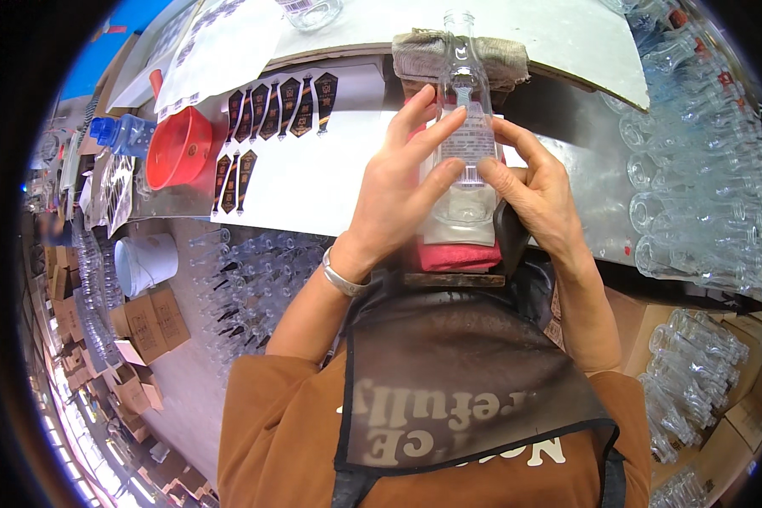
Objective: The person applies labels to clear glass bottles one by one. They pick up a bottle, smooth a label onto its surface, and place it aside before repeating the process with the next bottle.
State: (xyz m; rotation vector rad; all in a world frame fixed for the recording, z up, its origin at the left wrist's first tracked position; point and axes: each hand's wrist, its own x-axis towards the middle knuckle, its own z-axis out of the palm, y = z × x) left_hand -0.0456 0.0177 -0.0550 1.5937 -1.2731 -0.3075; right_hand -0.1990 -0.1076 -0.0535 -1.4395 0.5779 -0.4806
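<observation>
- Right now, a clear glass bottle point(466, 89) lies on a padded rest between the two hands, its mouth pointing away from the person and its base toward them.
- A printed label point(467, 140) with a barcode covers part of its upward side.
- Left hand point(395, 173): fingers spread rather than curled around the glass, the index finger slanting over the label and the thumb near its lower edge.
- Right hand point(540, 186): thumb at the label's lower right corner, index finger bent toward the bottle's right side; I cannot tell whether they grip it.
- Under the bottle's base is a white pad point(455, 234), with a red cloth point(457, 256) below it; a rolled cloth point(415, 55) sits beneath the neck.
- To the left, a white sheet point(296, 190) carries two rows of dark labels point(300, 107), beside a red bowl point(180, 148).
- On the right, clear bottles point(686, 212) lie along the metal desk point(584, 224).
</observation>
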